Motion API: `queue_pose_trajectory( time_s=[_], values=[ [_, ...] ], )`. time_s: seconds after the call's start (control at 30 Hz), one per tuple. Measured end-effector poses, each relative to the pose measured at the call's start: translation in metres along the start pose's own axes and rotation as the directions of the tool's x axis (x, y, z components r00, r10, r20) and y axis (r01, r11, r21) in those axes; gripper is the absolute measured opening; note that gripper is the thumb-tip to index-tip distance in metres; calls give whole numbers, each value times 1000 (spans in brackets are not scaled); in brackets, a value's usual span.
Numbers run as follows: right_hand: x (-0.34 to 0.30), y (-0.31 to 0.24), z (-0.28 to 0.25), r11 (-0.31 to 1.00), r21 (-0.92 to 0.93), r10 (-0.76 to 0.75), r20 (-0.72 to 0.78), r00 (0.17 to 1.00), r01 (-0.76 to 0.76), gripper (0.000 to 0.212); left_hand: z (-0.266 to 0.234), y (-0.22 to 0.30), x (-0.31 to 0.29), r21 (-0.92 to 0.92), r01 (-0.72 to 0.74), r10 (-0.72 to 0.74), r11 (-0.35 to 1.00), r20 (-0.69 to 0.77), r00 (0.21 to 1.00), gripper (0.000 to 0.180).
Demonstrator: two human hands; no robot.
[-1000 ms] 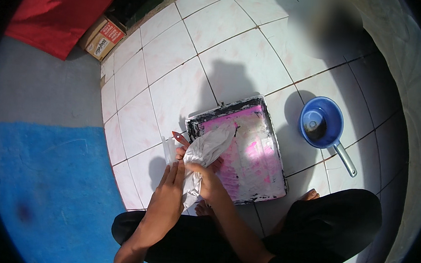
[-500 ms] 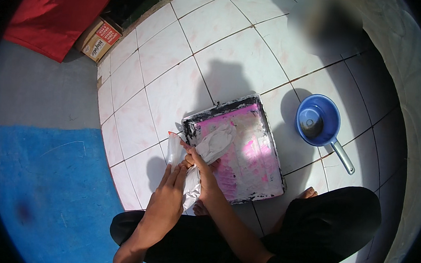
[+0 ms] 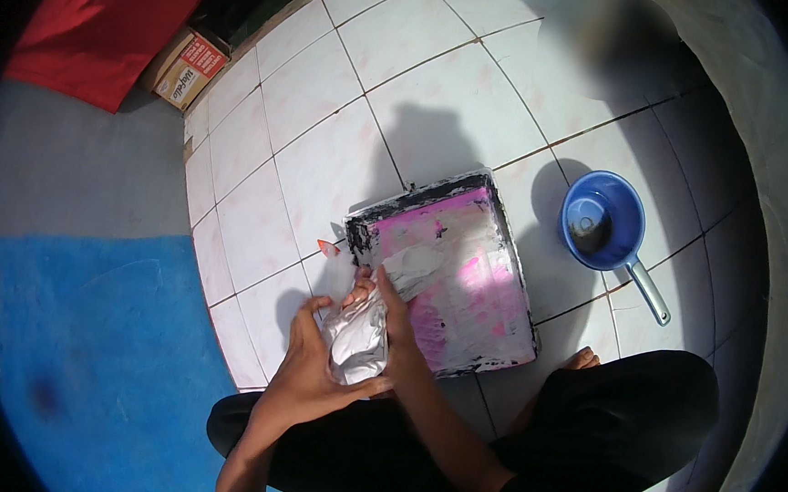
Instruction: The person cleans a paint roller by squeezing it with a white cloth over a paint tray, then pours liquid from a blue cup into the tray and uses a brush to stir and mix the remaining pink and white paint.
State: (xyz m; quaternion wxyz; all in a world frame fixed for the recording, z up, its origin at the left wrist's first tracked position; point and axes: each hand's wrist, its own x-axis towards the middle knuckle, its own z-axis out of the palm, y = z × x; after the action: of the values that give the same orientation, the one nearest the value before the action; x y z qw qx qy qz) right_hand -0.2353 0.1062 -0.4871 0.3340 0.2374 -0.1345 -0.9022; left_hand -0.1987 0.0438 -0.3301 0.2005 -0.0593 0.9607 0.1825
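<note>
Head view: a crumpled white plastic bag (image 3: pixel 359 340) is clasped by left hand (image 3: pixel 306 369) and right hand (image 3: pixel 399 327), fingers curled, seemingly against sagging.

Bright floor (image 3: pixel 464 95), strong shadows (image 3: pixel 429 139), fisheye curvature

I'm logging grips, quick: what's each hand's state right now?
Left hand: open, cupped against the lower end of the crumpled white bag.
Right hand: closed, holding that bag.
</note>
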Motion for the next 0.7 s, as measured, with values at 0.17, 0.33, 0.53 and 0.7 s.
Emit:
queue_pose_trajectory(
  time_s=[0.17, 0.33, 0.53, 0.7],
  values=[
    [-2, -4, 7, 994, 87, -56, -50, 997, 60, 23, 16, -14, 16, -495, 98, -49, 863, 111, 993, 114],
    [-4, -2, 5, 1000, 25, 16, 87, 996, -18, 17, 8, -16, 16, -308, 183, -147, 934, 135, 980, 88],
    [-2, -9, 3, 965, -254, 15, 323, 946, 72, 43, 8, -20, 13, -321, 194, -177, 927, 82, 981, 68],
    [-8, -3, 3, 935, -339, 64, 457, 887, 107, 65, 9, -26, 5, -480, 179, -194, 859, 17, 981, 43]
  ],
)
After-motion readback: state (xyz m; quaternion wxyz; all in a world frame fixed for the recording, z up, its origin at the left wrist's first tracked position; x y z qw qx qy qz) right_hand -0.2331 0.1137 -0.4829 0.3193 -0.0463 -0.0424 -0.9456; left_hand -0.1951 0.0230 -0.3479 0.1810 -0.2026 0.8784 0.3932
